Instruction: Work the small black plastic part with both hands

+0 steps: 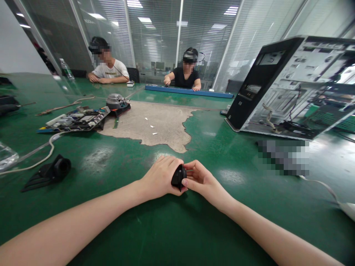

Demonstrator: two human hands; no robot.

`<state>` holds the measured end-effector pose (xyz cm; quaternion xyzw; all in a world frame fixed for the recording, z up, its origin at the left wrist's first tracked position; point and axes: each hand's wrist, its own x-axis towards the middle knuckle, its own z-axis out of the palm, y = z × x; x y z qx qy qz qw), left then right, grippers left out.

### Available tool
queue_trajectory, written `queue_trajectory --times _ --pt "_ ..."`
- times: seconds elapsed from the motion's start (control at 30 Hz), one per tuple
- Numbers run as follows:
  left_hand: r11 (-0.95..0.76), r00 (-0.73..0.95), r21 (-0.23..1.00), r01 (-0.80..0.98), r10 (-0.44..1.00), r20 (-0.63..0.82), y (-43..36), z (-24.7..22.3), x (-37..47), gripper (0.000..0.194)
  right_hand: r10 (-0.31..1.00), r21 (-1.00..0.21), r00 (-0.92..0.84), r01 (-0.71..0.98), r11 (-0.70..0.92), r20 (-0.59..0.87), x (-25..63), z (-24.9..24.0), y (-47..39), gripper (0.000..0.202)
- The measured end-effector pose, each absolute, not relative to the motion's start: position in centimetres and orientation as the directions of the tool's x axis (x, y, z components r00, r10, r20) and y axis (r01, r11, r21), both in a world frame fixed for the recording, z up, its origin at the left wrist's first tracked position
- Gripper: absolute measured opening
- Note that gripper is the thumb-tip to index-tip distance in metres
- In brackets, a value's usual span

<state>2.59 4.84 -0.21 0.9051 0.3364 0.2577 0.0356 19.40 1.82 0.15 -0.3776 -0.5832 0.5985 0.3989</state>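
My L hand (161, 176) is curled round a small blk part (178, 178), palm over its left side; my R hand (203, 181) has thumb & fingertips closed on its right edge. So part's held btwn both hands, just over the green table (163, 232), approx. centre; can't tell if it touches the top. Fingers hide most of it.

To my left, blk funnel (54, 170) lies on its own, w/ a white cord (52, 147) beyond it. To my right, a blurred-out item (285, 159), ID unclear, w/ a pale cable (321, 183) near it.

Further out: PC case (246, 90) at right, side open, tilted in view. L of centre, circuit board (80, 119), w/ a cooler (118, 101) just behind. Bare patch (163, 122) in the green, w/ 3 white scraps (152, 126) on it.

Far side: blue bar (188, 91), co-worker in blk tee (187, 77) w/ both hands at it; another in white tee (112, 73), forearms on table. Bottle (66, 69) far L. Glass wall (155, 40) w/ blinds in bkgd.
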Motion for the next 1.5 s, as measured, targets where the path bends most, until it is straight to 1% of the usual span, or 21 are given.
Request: queue_trajectory --times 0.13,0.3,0.5,0.67,0.8,0.93,1.1,1.27,1.33,1.5 --pt "-0.77 0.646 0.229 0.595 0.628 0.433 4.86 -0.21 2.55 0.046 0.905 -0.997 -0.422 -0.066 0.034 0.058 19.63 0.15 1.68 0.036" --pt "-0.767 0.628 0.237 0.597 0.63 0.456 4.82 -0.27 2.63 0.043 0.918 -0.997 -0.395 -0.081 -0.01 0.022 19.32 0.37 1.54 0.029" --pt "-0.766 0.631 0.237 0.598 0.632 0.451 4.79 -0.23 2.66 0.04 0.932 -0.999 -0.361 -0.042 0.017 0.031 19.24 0.27 1.82 0.034" --pt "-0.771 0.645 0.225 0.596 0.627 0.437 4.82 -0.14 2.61 0.043 0.905 -0.997 -0.424 -0.072 -0.002 0.029 19.59 0.41 1.83 0.036" --pt "-0.775 0.638 0.232 0.588 0.621 0.455 4.84 -0.21 2.63 0.043 0.914 -0.996 -0.404 -0.092 -0.017 0.021 19.6 0.49 1.65 0.033" --pt "-0.774 0.636 0.241 0.585 0.623 0.455 4.84 -0.22 2.6 0.045 0.933 -0.998 -0.359 -0.066 0.001 0.025 19.34 0.5 1.66 0.029" --pt "-0.773 0.642 0.241 0.586 0.625 0.444 4.8 -0.16 2.55 0.043 0.941 -1.0 -0.337 0.005 0.003 0.001 19.23 0.53 1.83 0.031" --pt "-0.772 0.644 0.233 0.591 0.626 0.44 4.79 -0.14 2.57 0.044 0.916 -0.999 -0.4 -0.04 0.019 0.034 19.48 0.41 1.69 0.031" --pt "-0.775 0.649 0.229 0.589 0.623 0.437 4.81 -0.12 2.59 0.045 0.917 -0.998 -0.396 -0.053 0.036 0.054 19.52 0.33 1.6 0.033" --pt "-0.773 0.643 0.225 0.593 0.623 0.445 4.88 -0.13 2.67 0.044 0.928 -0.997 -0.371 -0.076 0.019 0.046 19.4 0.21 1.68 0.025"
